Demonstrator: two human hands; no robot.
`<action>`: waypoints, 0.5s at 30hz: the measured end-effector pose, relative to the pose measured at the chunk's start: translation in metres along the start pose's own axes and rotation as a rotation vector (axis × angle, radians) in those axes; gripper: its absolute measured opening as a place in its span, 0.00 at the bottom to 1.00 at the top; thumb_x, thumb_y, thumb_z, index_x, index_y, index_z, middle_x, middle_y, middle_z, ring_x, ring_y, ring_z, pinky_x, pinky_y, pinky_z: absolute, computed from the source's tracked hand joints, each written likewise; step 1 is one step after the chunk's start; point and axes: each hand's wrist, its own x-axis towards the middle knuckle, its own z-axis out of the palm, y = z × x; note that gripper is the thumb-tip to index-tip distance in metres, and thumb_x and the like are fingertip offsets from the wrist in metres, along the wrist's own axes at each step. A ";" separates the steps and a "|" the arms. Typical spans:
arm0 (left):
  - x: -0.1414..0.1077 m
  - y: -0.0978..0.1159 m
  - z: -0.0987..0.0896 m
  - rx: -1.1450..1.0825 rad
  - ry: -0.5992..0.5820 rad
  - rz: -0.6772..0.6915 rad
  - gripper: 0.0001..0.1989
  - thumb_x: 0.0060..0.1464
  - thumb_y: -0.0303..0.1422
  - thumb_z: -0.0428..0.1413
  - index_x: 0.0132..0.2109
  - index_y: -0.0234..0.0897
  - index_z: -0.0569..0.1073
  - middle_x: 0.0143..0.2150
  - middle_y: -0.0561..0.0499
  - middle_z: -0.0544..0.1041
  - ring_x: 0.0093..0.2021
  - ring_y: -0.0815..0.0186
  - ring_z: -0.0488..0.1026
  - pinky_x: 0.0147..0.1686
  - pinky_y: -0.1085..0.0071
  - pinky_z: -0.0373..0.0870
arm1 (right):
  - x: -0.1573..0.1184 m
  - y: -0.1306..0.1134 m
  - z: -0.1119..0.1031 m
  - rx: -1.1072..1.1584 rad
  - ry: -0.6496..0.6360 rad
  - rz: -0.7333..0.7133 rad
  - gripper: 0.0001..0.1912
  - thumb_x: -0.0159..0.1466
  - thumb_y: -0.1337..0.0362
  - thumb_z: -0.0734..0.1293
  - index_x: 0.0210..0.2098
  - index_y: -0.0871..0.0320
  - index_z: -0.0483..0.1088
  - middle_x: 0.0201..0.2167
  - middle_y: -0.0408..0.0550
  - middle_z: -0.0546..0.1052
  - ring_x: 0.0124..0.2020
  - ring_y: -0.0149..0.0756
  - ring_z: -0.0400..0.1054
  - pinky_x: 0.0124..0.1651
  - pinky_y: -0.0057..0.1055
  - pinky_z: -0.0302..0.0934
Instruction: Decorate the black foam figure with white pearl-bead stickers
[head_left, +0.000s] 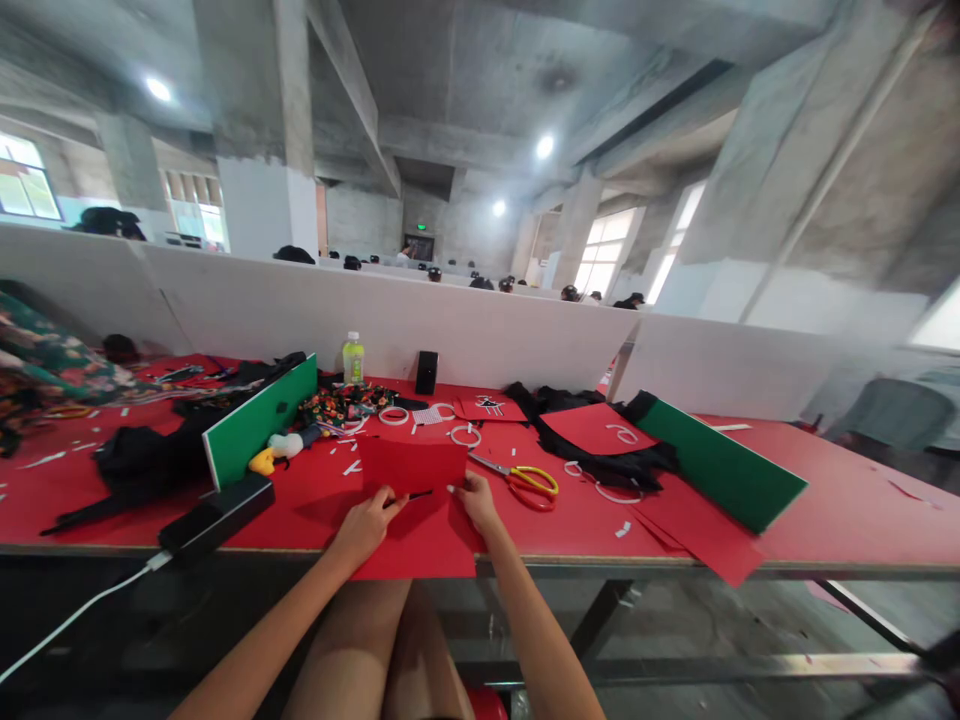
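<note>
Both my hands are over a sheet of red paper [414, 468] at the front edge of the red table. My left hand [369, 522] has its fingers closed at the sheet's left side, on a thin dark piece that points right across the paper. My right hand [474, 498] pinches the sheet's right edge, with something small and white at the fingertips. More red paper [427, 550] lies below and overhangs the table edge. Scissors with yellow and red handles [532, 486] lie just right of my right hand.
Green dividers stand at left [262, 415] and right [724, 465]. A power bank [217, 515] with a white cable lies at the left edge. Tape rings [466, 436], black cloth [607, 465], a bottle [352, 360] and a black phone-like box [427, 372] are behind.
</note>
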 end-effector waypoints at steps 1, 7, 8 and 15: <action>-0.001 0.000 -0.001 0.002 -0.005 0.001 0.32 0.54 0.17 0.43 0.61 0.49 0.62 0.53 0.46 0.65 0.43 0.64 0.72 0.41 0.72 0.69 | 0.000 0.000 0.000 -0.001 -0.001 0.002 0.14 0.65 0.59 0.64 0.46 0.61 0.67 0.44 0.48 0.72 0.40 0.36 0.70 0.42 0.38 0.67; -0.005 -0.003 -0.009 0.021 -0.036 -0.011 0.32 0.53 0.16 0.43 0.61 0.49 0.62 0.54 0.46 0.65 0.43 0.64 0.73 0.41 0.71 0.69 | 0.000 0.000 -0.001 -0.008 -0.004 0.013 0.14 0.65 0.59 0.64 0.47 0.61 0.67 0.45 0.49 0.72 0.42 0.37 0.69 0.43 0.39 0.67; -0.006 -0.004 -0.010 0.025 -0.038 -0.014 0.32 0.53 0.16 0.43 0.61 0.49 0.62 0.54 0.46 0.65 0.43 0.64 0.73 0.41 0.71 0.69 | -0.001 0.000 -0.001 -0.009 -0.006 0.016 0.14 0.65 0.59 0.64 0.47 0.61 0.67 0.45 0.49 0.72 0.42 0.37 0.69 0.43 0.39 0.67; -0.010 -0.011 -0.010 0.049 -0.028 -0.036 0.31 0.55 0.18 0.42 0.61 0.49 0.63 0.53 0.45 0.66 0.36 0.67 0.74 0.36 0.71 0.70 | -0.002 -0.005 0.000 -0.029 0.001 0.026 0.14 0.65 0.60 0.64 0.47 0.61 0.67 0.44 0.49 0.72 0.41 0.36 0.69 0.42 0.38 0.67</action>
